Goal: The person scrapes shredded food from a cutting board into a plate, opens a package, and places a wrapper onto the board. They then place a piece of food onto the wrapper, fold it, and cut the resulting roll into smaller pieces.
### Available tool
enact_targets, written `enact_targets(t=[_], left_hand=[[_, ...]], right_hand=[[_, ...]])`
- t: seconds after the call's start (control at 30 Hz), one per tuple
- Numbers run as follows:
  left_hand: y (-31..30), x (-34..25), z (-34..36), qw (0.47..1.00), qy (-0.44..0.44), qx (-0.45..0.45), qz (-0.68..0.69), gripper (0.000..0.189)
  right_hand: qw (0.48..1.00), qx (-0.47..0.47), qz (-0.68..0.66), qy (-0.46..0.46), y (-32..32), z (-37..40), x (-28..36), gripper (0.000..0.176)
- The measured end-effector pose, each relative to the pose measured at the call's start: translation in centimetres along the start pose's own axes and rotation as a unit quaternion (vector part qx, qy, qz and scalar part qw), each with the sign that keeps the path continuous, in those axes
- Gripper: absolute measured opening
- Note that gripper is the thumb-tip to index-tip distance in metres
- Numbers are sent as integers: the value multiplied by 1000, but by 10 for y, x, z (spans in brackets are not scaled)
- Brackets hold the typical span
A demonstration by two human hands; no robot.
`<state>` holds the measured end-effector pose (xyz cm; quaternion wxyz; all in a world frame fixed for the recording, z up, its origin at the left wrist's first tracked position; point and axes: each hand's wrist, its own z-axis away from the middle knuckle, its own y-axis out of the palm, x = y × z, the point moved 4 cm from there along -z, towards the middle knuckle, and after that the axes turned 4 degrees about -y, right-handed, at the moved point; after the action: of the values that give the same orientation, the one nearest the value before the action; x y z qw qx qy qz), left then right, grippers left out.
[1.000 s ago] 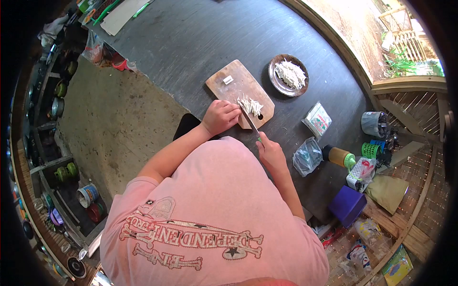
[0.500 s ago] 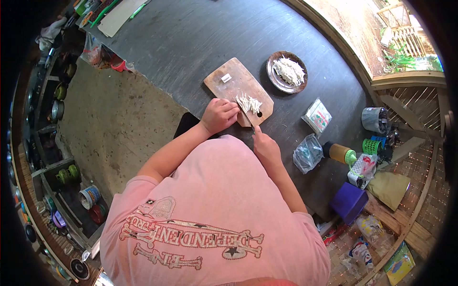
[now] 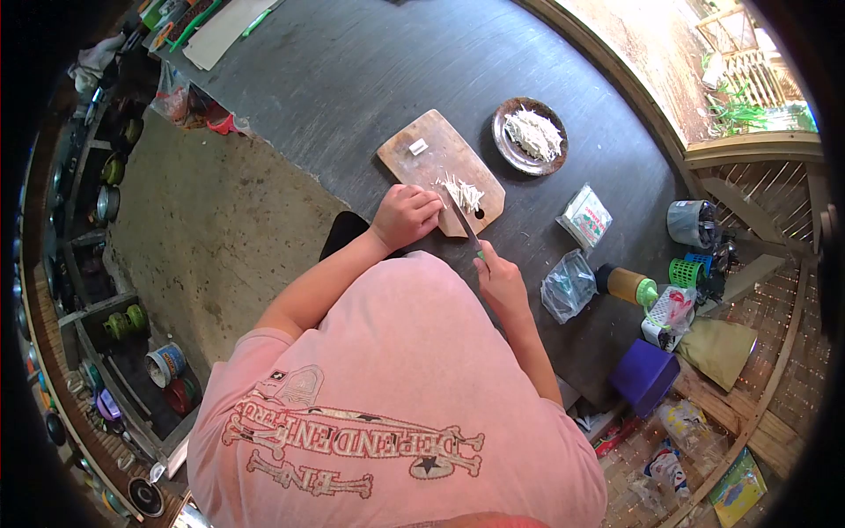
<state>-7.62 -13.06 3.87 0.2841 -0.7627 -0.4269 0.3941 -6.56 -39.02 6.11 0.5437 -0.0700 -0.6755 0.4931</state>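
On the wooden cutting board point(image 3: 418, 172) lies a small pile of thin white strips point(image 3: 465, 195), with a short white block point(image 3: 417, 147) apart from it near the far left corner. My right hand point(image 3: 502, 283) is closed round the handle of a knife point(image 3: 466, 227). Its blade slants over the near edge of the board, between the pile and my left hand point(image 3: 407, 216). That left hand is closed at the board's near left edge, fingertips beside the blade; what they press on is hidden. A round plate point(image 3: 509, 159) heaped with similar white strips point(image 3: 534, 135) stands beyond the board.
Right of the board on the dark table point(image 3: 352, 97) lie a white printed packet point(image 3: 585, 217) and a clear plastic bag point(image 3: 569, 285). Farther right are a green-capped bottle point(image 3: 627, 283), a purple container point(image 3: 645, 376) and a grey tub point(image 3: 691, 220). Shelves with cookware line the left side.
My right hand has drawn back toward me and slightly right with the knife, and more of the blade shows. The left hand has hardly moved.
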Motion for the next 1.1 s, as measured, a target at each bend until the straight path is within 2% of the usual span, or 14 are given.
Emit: enact_targets(t=[0.77, 0.83, 1.1], left_hand=[[-2, -2, 1, 1000, 8, 2, 0, 17], [-1, -1, 2, 1000, 9, 2, 1, 16], [1, 0, 2, 1000, 11, 9, 3, 18]], right_hand=[[999, 37, 13, 4, 2, -2, 2, 39], [996, 66, 45, 24, 1, -2, 7, 41], [988, 77, 129, 26, 16, -5, 6, 43]])
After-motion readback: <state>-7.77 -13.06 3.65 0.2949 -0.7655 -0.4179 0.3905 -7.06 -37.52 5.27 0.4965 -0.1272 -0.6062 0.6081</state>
